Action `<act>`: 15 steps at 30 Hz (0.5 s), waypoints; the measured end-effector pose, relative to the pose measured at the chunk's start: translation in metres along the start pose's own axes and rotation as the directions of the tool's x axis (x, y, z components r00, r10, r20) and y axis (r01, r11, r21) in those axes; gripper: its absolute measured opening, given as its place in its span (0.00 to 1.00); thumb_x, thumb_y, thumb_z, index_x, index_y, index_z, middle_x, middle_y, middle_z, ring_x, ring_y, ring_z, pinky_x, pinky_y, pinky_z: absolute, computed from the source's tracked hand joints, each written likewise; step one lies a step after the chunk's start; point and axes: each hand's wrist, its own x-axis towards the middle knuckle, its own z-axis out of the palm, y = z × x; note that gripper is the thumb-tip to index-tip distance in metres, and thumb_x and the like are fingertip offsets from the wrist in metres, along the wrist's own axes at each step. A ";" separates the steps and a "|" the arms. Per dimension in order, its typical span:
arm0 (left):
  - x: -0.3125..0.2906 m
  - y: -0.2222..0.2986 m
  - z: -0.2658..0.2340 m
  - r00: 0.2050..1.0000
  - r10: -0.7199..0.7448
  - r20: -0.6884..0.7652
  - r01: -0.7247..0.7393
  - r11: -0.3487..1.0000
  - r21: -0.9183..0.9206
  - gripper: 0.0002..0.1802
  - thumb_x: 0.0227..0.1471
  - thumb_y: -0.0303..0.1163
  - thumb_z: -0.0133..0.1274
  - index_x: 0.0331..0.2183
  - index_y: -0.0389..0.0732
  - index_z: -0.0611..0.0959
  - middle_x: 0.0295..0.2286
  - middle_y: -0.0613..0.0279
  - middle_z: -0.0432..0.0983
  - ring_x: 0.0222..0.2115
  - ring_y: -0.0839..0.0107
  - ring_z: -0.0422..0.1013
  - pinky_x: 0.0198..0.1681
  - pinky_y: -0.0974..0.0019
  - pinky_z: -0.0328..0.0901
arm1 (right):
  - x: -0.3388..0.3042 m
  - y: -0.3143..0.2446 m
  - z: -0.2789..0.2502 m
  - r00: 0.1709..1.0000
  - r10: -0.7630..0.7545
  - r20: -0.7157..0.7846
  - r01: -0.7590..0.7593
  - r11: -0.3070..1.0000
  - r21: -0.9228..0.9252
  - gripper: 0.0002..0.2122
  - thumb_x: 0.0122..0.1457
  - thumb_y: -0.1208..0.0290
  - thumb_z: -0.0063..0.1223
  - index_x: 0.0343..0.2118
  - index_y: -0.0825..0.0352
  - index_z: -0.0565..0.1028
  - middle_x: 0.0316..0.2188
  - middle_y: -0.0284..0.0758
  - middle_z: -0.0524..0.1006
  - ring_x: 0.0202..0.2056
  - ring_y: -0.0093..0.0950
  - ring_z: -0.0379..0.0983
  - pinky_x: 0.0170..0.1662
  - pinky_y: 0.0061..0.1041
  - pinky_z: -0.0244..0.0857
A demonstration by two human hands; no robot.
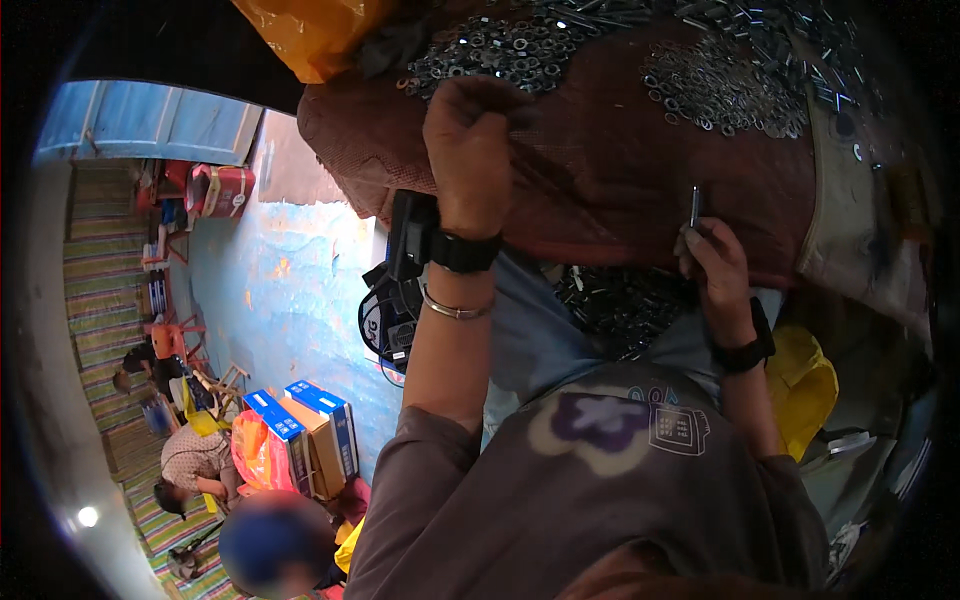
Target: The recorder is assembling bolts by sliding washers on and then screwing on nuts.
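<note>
My right hand pinches a short shiny metal rod between thumb and fingers, and it stands almost upright above the near edge of a dark red cloth. Further left, my left hand reaches over the cloth with its fingers bent together. Its fingertips are in shadow, so what they hold, if anything, cannot be made out. Just beyond it lies a pile of metal nuts. A spread of flat metal washers sits at the far right, with loose metal rods behind.
On my lap is a heap of dark metal pieces. An orange bag hangs over the far left. A yellow bag is by my right forearm. To the left, people sit on a striped mat near blue-and-white boxes.
</note>
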 end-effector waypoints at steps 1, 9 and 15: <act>0.003 -0.002 -0.002 0.999 0.042 0.001 -0.042 0.998 0.053 0.13 0.41 0.11 0.36 0.31 0.32 0.71 0.28 0.56 0.72 0.27 0.71 0.71 0.33 0.70 0.69 | 0.000 0.000 -0.001 1.000 0.016 -0.004 -0.016 1.000 -0.004 0.05 0.56 0.71 0.48 0.32 0.67 0.71 0.23 0.30 0.72 0.24 0.19 0.66 0.28 0.19 0.59; 0.029 0.000 -0.014 0.998 0.061 -0.010 -0.050 0.894 0.445 0.13 0.39 0.18 0.40 0.32 0.32 0.74 0.29 0.54 0.74 0.31 0.64 0.71 0.37 0.64 0.67 | 0.003 0.000 -0.004 0.998 0.063 -0.015 -0.063 0.998 -0.004 0.05 0.56 0.69 0.49 0.31 0.65 0.71 0.24 0.29 0.72 0.25 0.19 0.65 0.29 0.19 0.59; 0.039 -0.021 -0.024 0.970 0.195 0.147 -0.217 0.411 0.885 0.05 0.40 0.23 0.46 0.24 0.36 0.75 0.24 0.50 0.74 0.28 0.57 0.72 0.34 0.60 0.66 | 0.003 -0.001 -0.003 0.995 0.094 -0.025 -0.094 0.996 -0.011 0.06 0.55 0.68 0.49 0.32 0.65 0.71 0.24 0.28 0.70 0.27 0.19 0.65 0.31 0.20 0.60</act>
